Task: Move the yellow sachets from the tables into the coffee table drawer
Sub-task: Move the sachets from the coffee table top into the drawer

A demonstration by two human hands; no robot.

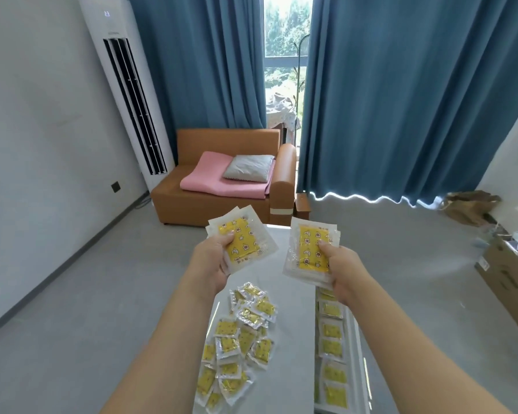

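My left hand grips a small stack of yellow sachets in clear wrappers, held up above the white coffee table. My right hand grips a second stack of sachets, thumb on top. Below, several loose yellow sachets lie in a heap on the table's left part. To the right the open drawer holds a row of sachets laid along it.
An orange sofa with a pink blanket and grey cushion stands beyond the table. A tall white air conditioner is at the left wall. Blue curtains hang behind. Cardboard boxes sit on the grey floor at the right.
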